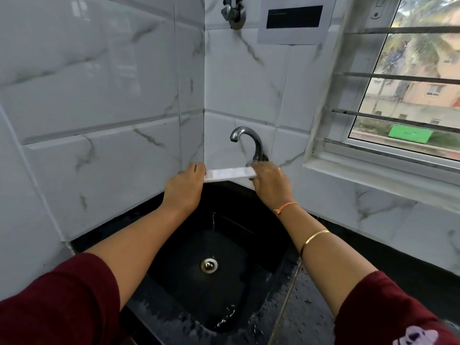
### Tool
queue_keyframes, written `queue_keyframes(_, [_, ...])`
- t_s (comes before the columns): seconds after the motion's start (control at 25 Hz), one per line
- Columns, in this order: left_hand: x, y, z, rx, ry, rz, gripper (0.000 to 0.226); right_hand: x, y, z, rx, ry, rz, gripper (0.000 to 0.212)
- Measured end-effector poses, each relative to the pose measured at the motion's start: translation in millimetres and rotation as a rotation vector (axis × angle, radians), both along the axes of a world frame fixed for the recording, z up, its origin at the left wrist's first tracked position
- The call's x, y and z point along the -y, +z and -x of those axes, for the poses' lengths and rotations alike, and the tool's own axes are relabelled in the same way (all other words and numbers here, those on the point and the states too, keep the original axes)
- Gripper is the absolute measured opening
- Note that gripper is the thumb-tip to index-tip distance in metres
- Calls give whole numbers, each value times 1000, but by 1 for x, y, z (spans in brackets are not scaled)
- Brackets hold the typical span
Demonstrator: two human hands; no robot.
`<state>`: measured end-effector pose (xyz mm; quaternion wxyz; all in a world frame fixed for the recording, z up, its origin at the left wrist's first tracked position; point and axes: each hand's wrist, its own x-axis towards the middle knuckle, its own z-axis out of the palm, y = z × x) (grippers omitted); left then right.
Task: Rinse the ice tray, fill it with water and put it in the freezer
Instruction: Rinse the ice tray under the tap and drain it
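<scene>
Ice tray (230, 173): white, held level and edge-on to the camera, directly below the spout of the faucet (249, 139). Its compartments cannot be read from this angle.

Your left hand (185, 188): below and left of the faucet, fingers curled round the tray's left end, gripping it. Back of the hand faces up.

Your right hand (270, 184): just below the faucet's base, fingers wrapped over the tray's right end, gripping it too. The fingertips are hidden behind the tray. An orange thread (286, 207) sits at that wrist and a gold bangle (313, 239) further down the forearm.

Faucet: chrome, curved, mounted on the marbled wall tile in the corner. No stream shows at the spout (a thin bright streak lower down, over the basin, may be water, but you cannot tell for sure).

Sink (249, 245): black, below the faucet and under both forearms. Steel drain (209, 264) in its floor, well below the faucet. Wet glints on the near wall.

Table (311, 307): black, below and right of the faucet, dotted with droplets.

Above the faucet: a metal valve (234, 12) and, just right of it, a paper notice (293, 19) with a dark panel. Right of the faucet: a barred window (403, 95).

Maroon sleeves (62, 302) on both arms.
</scene>
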<state>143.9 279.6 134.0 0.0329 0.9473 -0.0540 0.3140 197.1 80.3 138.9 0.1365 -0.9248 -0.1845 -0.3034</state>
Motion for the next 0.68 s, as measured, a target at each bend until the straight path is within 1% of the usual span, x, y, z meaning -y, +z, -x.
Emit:
queue_keyframes(0.04, [-1,2,-1,66,-5,-9,30,0,0,-1,112,20,-85,29])
queue_keyframes(0.08, [-3,2,-2,70,-3,-10,30,1,-2,-2,115,28,-132,31])
queue_keyframes(0.12, [-3,1,-2,-30,16,13,31,2,-6,-2,6,39,-147,30])
queue_keyframes(0.16, [-1,-4,-1,-199,51,36,32,0,-12,2,-207,36,-95,26])
queue_keyframes(0.2, [1,-11,1,-413,92,27,32,-1,-21,5,-436,23,24,21])
queue_keyframes(0.24, [3,-19,4,-549,116,9,33,0,-32,6,-524,21,94,19])
queue_keyframes(0.28, [5,-26,6,-548,120,5,33,1,-40,7,-498,16,93,21])
queue_keyframes(0.32, [5,-29,8,-481,120,16,33,2,-42,7,-422,22,43,25])
queue_keyframes(0.36, [3,-29,9,-367,107,30,32,2,-39,7,-321,31,-29,30])
queue_keyframes(0.44, [-1,-21,7,-82,51,52,26,-1,-27,3,-44,45,-129,36])
queue_keyframes(0.52, [-6,-10,3,187,-9,63,24,-2,-12,3,264,6,-158,39])
queue_keyframes(0.56, [-8,-9,0,282,-34,78,27,-3,-7,3,398,-33,-148,39])
queue_keyframes(0.6, [-9,-7,-1,342,-60,94,29,-3,-3,4,487,-58,-139,40])
queue_keyframes(0.64, [-8,-7,1,347,-75,98,28,-3,-4,5,509,-82,-126,41])
queue_keyframes(0.68, [-7,-6,4,278,-84,103,27,-2,-7,6,445,-101,-97,41])
